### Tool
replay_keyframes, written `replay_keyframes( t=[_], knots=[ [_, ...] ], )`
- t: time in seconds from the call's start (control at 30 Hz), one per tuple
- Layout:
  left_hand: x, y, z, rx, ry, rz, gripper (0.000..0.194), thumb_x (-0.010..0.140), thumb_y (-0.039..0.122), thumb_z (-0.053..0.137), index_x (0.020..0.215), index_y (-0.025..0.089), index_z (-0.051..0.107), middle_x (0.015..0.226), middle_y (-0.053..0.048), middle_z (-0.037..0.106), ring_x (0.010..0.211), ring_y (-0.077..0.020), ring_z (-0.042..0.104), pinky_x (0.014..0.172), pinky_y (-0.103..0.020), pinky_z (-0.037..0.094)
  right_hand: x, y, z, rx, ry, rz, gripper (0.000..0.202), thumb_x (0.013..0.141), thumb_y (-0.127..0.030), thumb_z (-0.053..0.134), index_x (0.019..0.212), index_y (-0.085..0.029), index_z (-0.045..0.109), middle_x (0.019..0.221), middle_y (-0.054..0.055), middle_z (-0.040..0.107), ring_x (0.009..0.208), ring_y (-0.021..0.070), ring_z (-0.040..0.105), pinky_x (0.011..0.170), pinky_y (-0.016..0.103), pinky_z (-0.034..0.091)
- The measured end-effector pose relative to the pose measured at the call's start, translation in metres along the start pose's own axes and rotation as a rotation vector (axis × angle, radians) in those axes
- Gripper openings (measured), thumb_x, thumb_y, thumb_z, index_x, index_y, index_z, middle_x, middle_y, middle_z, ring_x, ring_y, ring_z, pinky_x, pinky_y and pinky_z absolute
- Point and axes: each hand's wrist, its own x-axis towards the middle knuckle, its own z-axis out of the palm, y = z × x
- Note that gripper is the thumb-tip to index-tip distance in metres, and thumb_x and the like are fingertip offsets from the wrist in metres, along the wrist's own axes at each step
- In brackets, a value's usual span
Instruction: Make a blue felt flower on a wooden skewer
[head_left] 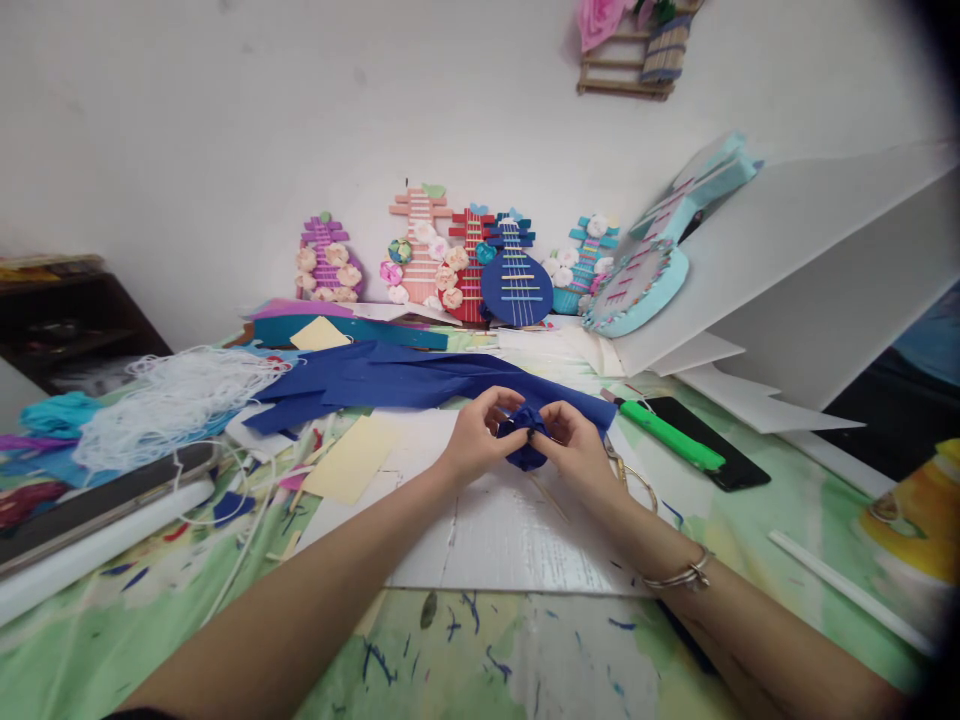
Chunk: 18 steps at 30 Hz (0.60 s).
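Above a white board (420,555), my left hand (486,430) and my right hand (579,450) meet at a dark blue crumpled paper flower (527,455). Fingertips of both hands pinch it from its two sides, so each hand is closed on it. A thin pale stick (549,497) shows just below the flower; I cannot tell if it is attached. Gold-handled scissors (639,482) lie beside my right wrist, partly hidden by it. Behind my hands stretches a strip of dark blue paper (375,375). A yellow paper piece (352,460) lies left of my left hand.
Several lute-shaped crafts, one of them blue (517,285), lean at the wall. White string (180,400) is heaped at left near a phone (112,505). To the right are a bright green tool (671,437), a white strip (847,590) and a yellow container (915,515).
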Motion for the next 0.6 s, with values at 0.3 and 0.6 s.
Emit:
replay_keyframes(
  t=[0.3, 0.6],
  knots=[
    [-0.0066, -0.0009, 0.0018, 0.241, 0.049, 0.298, 0.035, 0.067, 0.011, 0.058, 0.101, 0.018, 0.059, 0.095, -0.006, 0.070, 0.084, -0.0161, 0.065, 0.076, -0.029, 0.050, -0.0022, 0.0027, 0.0004, -0.059, -0.002, -0.017, 0.020, 0.069, -0.027, 0.067, 0.080, -0.021, 0.052, 0.078, -0.002, 0.055, 0.069, 0.0133, 0.052, 0.067, 0.028, 0.042],
    [-0.0036, -0.0027, -0.0004, 0.187, 0.047, 0.176, 0.033, 0.066, 0.008, 0.056, 0.097, 0.018, 0.060, 0.089, -0.004, 0.071, 0.080, -0.0149, 0.066, 0.070, -0.026, 0.049, 0.0018, 0.0000, -0.0001, 0.082, -0.036, 0.019, 0.022, 0.062, -0.027, 0.069, 0.074, -0.021, 0.052, 0.071, -0.003, 0.055, 0.066, 0.0135, 0.052, 0.063, 0.028, 0.042]
  ],
)
